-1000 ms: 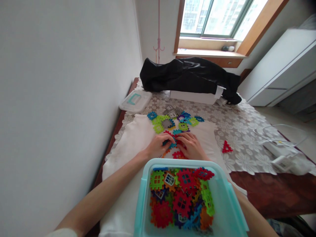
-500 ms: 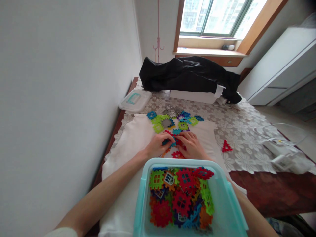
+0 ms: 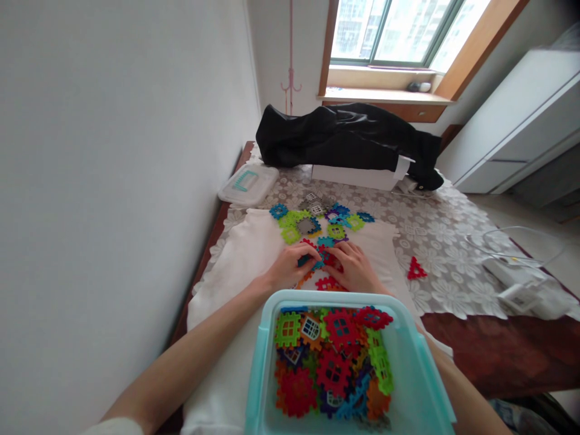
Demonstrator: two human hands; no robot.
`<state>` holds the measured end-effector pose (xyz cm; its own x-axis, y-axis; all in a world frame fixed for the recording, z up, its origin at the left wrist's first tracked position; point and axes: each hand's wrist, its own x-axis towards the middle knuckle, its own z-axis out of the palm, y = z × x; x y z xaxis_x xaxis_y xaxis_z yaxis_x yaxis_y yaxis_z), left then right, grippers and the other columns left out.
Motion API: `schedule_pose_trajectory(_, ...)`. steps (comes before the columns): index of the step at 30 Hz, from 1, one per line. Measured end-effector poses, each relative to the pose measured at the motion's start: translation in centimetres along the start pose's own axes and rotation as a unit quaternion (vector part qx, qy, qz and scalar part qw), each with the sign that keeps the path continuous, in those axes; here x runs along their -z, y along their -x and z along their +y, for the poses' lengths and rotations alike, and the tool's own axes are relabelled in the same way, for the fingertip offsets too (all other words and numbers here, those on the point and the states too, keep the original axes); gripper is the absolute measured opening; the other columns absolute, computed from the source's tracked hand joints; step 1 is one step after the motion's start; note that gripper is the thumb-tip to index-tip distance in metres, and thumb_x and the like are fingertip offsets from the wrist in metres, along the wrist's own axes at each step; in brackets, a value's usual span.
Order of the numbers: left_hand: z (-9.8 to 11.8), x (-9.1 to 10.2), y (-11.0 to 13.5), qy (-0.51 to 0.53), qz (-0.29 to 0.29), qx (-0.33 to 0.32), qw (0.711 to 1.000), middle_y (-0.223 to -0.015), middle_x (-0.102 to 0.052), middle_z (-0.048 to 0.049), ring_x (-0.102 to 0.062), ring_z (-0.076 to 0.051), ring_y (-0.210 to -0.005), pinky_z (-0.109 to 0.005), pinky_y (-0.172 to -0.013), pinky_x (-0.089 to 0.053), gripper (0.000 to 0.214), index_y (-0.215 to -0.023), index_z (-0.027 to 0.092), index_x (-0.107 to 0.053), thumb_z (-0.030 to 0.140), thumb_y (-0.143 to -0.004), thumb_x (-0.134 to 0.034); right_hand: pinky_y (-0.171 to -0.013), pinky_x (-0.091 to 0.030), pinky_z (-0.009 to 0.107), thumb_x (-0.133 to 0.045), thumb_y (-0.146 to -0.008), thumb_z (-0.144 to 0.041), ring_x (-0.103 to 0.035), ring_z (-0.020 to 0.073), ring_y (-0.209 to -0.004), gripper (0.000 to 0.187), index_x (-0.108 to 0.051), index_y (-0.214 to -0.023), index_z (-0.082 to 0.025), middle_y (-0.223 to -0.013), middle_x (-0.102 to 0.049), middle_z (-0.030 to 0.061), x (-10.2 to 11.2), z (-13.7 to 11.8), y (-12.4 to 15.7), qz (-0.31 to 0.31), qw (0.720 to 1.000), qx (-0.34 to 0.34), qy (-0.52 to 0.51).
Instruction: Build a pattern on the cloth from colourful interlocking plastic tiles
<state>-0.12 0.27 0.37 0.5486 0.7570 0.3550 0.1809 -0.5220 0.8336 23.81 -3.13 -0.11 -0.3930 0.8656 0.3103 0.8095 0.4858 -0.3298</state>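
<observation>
My left hand point(image 3: 289, 266) and my right hand point(image 3: 354, 267) meet over a small group of interlocking plastic tiles on a white cloth point(image 3: 235, 284). My left fingers grip a teal gear-edged tile point(image 3: 307, 261), and my right fingers press on a red tile point(image 3: 332, 261). Their fingers partly hide both tiles. Just beyond my hands lies a flat, joined patchwork of multicoloured tiles point(image 3: 312, 225). A red window tile point(image 3: 327, 283) lies just below my hands. Close to my body stands an aqua plastic box point(image 3: 259, 368), heaped with loose tiles point(image 3: 333, 371).
A white wall runs along the left side. A lidded plastic container point(image 3: 248, 184) and a black bag point(image 3: 335, 136) on a white box point(image 3: 353, 177) stand at the far end. A red triangular piece point(image 3: 417, 270) and white cables point(image 3: 521, 290) lie on the lace cover point(image 3: 446, 241) to the right.
My hands stay on the same tiles, with only small shifts of the fingers. The view has moved very slightly.
</observation>
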Motion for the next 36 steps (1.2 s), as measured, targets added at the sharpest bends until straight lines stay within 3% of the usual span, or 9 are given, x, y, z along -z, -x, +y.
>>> schedule_pose_trajectory(4,-0.1,0.0,0.0,0.001,0.002,-0.003,1.000,-0.104,-0.078,-0.0075,-0.071,-0.018,-0.097,-0.028,-0.093,-0.054,0.012,-0.101,0.017,-0.078,0.015,-0.099,-0.066,-0.103,-0.055,0.051,-0.067,-0.101,-0.034,-0.066,0.0333,-0.114,0.035,-0.074,-0.132,-0.019,-0.121,-0.072,0.0156,0.3,-0.3,-0.1,-0.003,1.000,-0.009,-0.012)
schedule_pose_trajectory(10,-0.2,-0.1,0.0,0.001,0.004,-0.010,1.000,-0.103,-0.078,-0.0069,-0.071,-0.017,-0.096,-0.027,-0.092,-0.053,0.012,-0.101,0.016,-0.078,0.013,-0.099,-0.066,-0.098,-0.056,0.057,-0.059,-0.104,-0.036,-0.069,0.0357,-0.111,0.027,-0.076,-0.125,-0.031,-0.118,-0.076,0.0124,0.0,-0.2,0.0,0.026,0.999,-0.012,-0.043)
schedule_pose_trajectory(16,-0.2,0.0,0.0,0.006,0.005,-0.013,1.000,-0.104,-0.078,-0.0067,-0.071,-0.017,-0.096,-0.026,-0.093,-0.053,0.012,-0.101,0.017,-0.078,0.012,-0.099,-0.067,-0.094,-0.058,0.059,-0.058,-0.105,-0.037,-0.071,0.0358,-0.106,0.028,-0.078,-0.123,-0.030,-0.115,-0.077,0.0135,0.1,-0.2,-0.1,0.046,0.997,-0.015,-0.068)
schedule_pose_trajectory(28,-0.3,-0.1,0.1,0.002,0.002,-0.009,1.000,-0.102,-0.078,-0.0068,-0.071,-0.017,-0.094,-0.026,-0.089,-0.053,0.013,-0.101,0.016,-0.078,0.013,-0.099,-0.066,-0.090,-0.058,0.038,-0.057,-0.108,-0.035,-0.073,0.0235,-0.098,0.028,-0.079,-0.110,-0.019,-0.105,-0.078,0.0097,0.3,-0.6,-0.2,0.115,0.981,-0.046,-0.150)
schedule_pose_trajectory(33,-0.3,0.0,0.1,-0.007,-0.002,-0.005,1.000,-0.102,-0.077,-0.0073,-0.071,-0.017,-0.095,-0.027,-0.090,-0.053,0.012,-0.101,0.016,-0.078,0.014,-0.099,-0.066,-0.082,-0.057,0.032,-0.064,-0.104,-0.037,-0.071,0.0188,-0.089,0.025,-0.082,-0.102,-0.020,-0.098,-0.075,0.0078,0.3,-1.0,-0.4,0.155,0.958,-0.064,-0.231)
schedule_pose_trajectory(36,-0.3,0.0,0.0,-0.012,-0.009,-0.007,1.000,-0.103,-0.077,-0.0073,-0.071,-0.018,-0.096,-0.028,-0.091,-0.053,0.012,-0.102,0.016,-0.078,0.014,-0.099,-0.067,-0.076,-0.056,0.031,-0.067,-0.101,-0.040,-0.070,0.0187,-0.083,0.025,-0.082,-0.099,-0.020,-0.093,-0.075,0.0069,0.4,-1.1,-0.5,0.144,0.941,-0.089,-0.292)
